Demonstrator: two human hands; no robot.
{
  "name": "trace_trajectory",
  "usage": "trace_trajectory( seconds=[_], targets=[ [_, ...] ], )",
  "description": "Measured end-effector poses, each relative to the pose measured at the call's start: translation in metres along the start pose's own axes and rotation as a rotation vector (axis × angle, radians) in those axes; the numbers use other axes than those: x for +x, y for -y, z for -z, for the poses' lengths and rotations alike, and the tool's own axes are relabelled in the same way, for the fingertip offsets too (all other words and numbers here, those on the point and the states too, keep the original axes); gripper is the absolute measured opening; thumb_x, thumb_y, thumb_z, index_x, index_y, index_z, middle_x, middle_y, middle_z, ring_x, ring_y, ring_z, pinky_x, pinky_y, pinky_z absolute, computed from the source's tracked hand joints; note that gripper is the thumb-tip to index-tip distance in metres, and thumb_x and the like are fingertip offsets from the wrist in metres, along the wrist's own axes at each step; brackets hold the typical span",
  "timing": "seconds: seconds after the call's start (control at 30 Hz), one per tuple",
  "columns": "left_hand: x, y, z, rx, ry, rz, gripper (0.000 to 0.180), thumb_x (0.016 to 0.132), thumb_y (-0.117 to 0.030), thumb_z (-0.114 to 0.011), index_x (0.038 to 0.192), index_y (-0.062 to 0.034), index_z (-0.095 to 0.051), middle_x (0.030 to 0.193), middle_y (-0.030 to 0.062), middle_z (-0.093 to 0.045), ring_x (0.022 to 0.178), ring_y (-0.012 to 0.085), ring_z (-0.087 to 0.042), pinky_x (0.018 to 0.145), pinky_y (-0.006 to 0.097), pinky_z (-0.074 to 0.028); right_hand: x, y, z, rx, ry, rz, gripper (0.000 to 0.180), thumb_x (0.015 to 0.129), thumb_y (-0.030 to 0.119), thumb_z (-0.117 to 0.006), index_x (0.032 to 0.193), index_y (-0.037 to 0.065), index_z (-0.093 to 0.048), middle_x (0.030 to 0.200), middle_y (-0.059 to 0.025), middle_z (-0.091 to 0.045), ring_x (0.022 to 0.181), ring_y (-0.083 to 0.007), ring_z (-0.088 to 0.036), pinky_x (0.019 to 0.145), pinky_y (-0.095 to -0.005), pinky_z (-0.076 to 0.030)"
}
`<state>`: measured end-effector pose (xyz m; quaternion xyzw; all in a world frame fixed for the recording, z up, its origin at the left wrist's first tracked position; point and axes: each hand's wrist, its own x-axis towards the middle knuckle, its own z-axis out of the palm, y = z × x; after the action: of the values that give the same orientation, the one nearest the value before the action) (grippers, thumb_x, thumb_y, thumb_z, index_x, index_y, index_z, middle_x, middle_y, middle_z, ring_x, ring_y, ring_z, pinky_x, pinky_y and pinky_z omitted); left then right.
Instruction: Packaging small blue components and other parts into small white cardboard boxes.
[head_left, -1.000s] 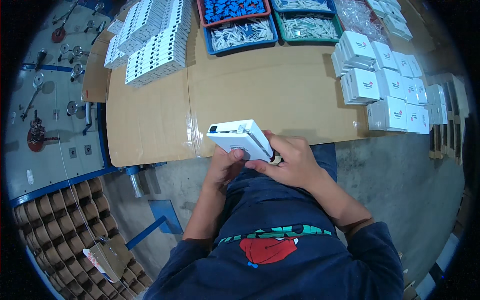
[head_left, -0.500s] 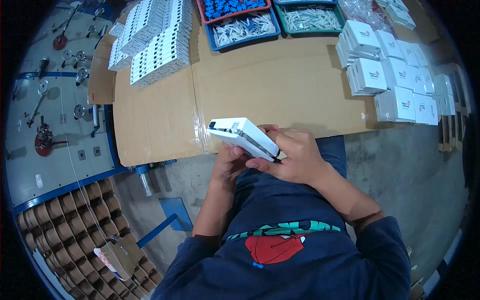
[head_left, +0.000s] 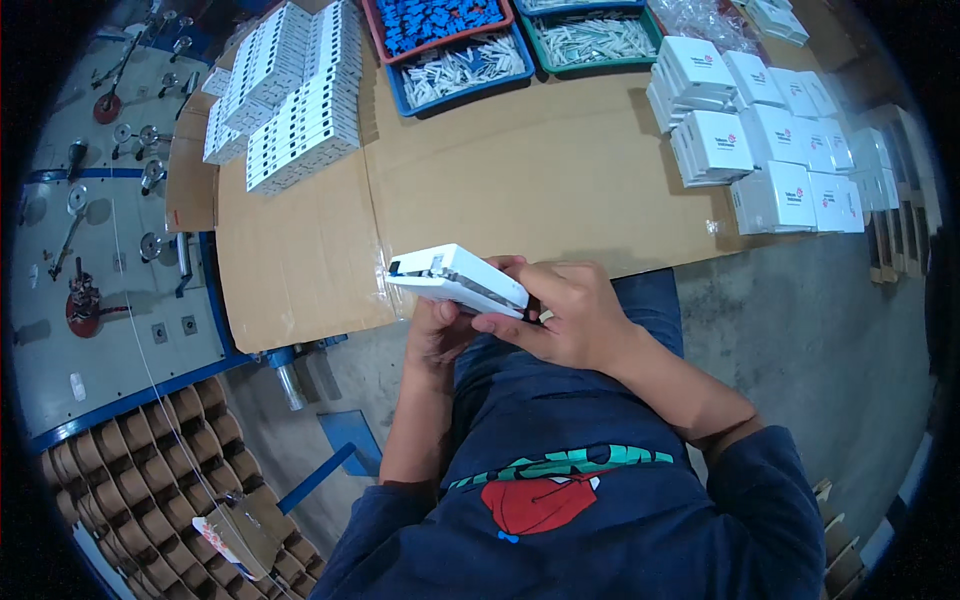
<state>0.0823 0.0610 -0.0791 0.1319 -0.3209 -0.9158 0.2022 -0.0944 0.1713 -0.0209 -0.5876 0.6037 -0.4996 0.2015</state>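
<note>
Between my two hands is a flat white plastic case (head_left: 455, 270), tilted, with a gap along its near long side and a small dark part at its left corner. My left hand (head_left: 438, 325) grips it from below, the thumb pressed against the near side. My right hand (head_left: 570, 310) is wrapped round the right end, thumb on the near side and fingers over the far edge. Whatever sits inside the gap is too small to make out. The case is held over the front edge of the cardboard-covered table (head_left: 500, 180).
Stacked white cases with dark openings (head_left: 300, 130) stand at the back left. A red tray of blue parts (head_left: 380, 40), a blue tray (head_left: 400, 100) and a green tray (head_left: 545, 65) of white pieces line the back. Closed white cases (head_left: 775, 195) are piled at the right.
Both hands still hold the white case, which sits slightly further left in view and is tipped a little flatter. The whole scene has shifted slightly with the head.
</note>
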Motion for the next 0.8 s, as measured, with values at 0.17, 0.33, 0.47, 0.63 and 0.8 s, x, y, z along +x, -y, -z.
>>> trace_trajectory(
  seconds=[0.17,0.33,0.47,0.63,0.8],
  targets=[
    [0.002,0.003,0.019,-0.029,0.012,-0.025,0.081,0.075,-0.04,-0.09,0.137,0.0028,-0.059,0.14,0.0284,-0.055,0.123,0.0371,-0.063,0.1,0.051,-0.057,0.0,-0.002,-0.006,-0.132,-0.009,0.105,0.046,0.087,0.045,-0.08,0.087,0.002,-0.064,0.064,-0.0092,-0.062,0.057,-0.0281,-0.065,0.054,-0.038,-0.049],
    [0.011,0.003,0.017,-0.116,0.153,-0.135,0.079,0.076,-0.031,-0.087,0.142,-0.0026,-0.055,0.136,0.0219,-0.057,0.124,0.0375,-0.061,0.103,0.052,-0.055,0.002,-0.001,-0.004,-0.208,0.004,0.156,0.046,0.09,0.046,-0.076,0.094,0.001,-0.064,0.065,-0.0087,-0.063,0.057,-0.0285,-0.065,0.058,-0.0381,-0.05],
    [0.002,-0.004,0.023,-0.073,0.09,-0.067,0.076,0.078,-0.025,-0.085,0.143,0.0004,-0.054,0.135,0.0228,-0.062,0.124,0.0404,-0.063,0.104,0.052,-0.055,-0.001,-0.004,-0.004,-0.225,-0.055,0.188,0.045,0.093,0.046,-0.073,0.094,0.003,-0.059,0.068,-0.0101,-0.066,0.058,-0.0281,-0.067,0.059,-0.038,-0.051],
    [0.002,-0.003,0.023,-0.092,0.081,-0.072,0.075,0.078,-0.023,-0.084,0.141,0.003,-0.054,0.133,0.0227,-0.064,0.124,0.0392,-0.064,0.106,0.052,-0.053,-0.007,-0.007,-0.004,-0.245,-0.056,0.204,0.044,0.093,0.045,-0.072,0.09,0.004,-0.056,0.068,-0.0111,-0.066,0.057,-0.029,-0.066,0.058,-0.0388,-0.051],
    [0.002,-0.005,0.017,0.047,0.045,-0.059,0.072,0.081,-0.029,-0.08,0.144,-0.0051,-0.054,0.137,0.0218,-0.063,0.129,0.0403,-0.059,0.109,0.053,-0.049,-0.011,-0.012,-0.001,-0.288,0.045,0.11,0.052,0.095,0.047,-0.068,0.103,-0.004,-0.067,0.076,-0.0152,-0.072,0.062,-0.0326,-0.069,0.06,-0.0414,-0.054]
  ],
)
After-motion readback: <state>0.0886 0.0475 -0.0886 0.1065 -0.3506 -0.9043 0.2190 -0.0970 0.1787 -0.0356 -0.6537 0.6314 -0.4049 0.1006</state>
